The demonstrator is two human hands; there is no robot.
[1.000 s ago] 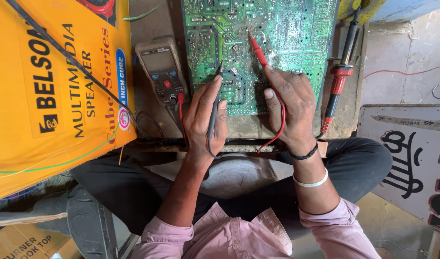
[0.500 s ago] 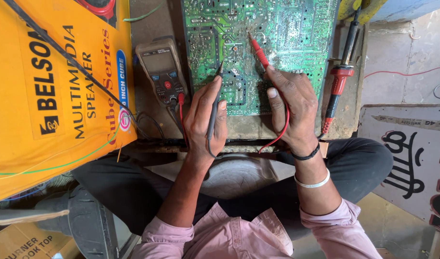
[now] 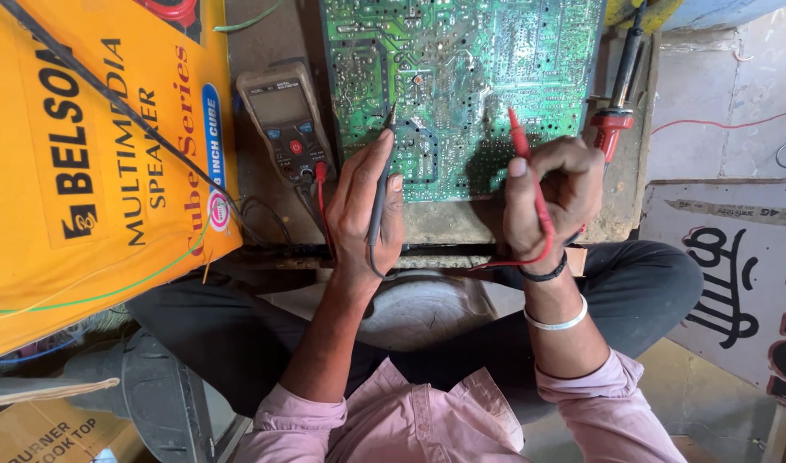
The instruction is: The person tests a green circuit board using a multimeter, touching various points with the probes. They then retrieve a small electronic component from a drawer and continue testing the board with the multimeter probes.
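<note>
two probes: both are in hand over one board, so the lines below run from the left of the frame to the right.
yellow box (image 3: 93, 163): fills the upper left of the frame, leaning beside the work surface; a black cable crosses its face, well clear of the probing.
multimeter (image 3: 284, 120): lies left of centre near the top, just beside the board's left edge, its leads plugged in at its lower end; the screen is too small to read, so a glance across is needed after each contact.
left hand (image 3: 365, 201): at the frame's centre, closed pen-style around the black probe (image 3: 380, 189), whose tip meets the lower left part of the board; i judge a light, steady press on a single solder point is best here.
circuit board (image 3: 462, 86): green, solder side up, top centre of the frame on the wooden bench (image 3: 427, 225); the joints sit close together, so a slip could bridge two of them.
right hand (image 3: 552, 193): right of centre, fingers curled around the red probe (image 3: 523, 150), tip at the board's lower middle; the red lead loops under the wrist and should stay slack.
screwdriver (image 3: 618, 94): red-handled, upper right, just beside the board's right edge, untouched.
</note>
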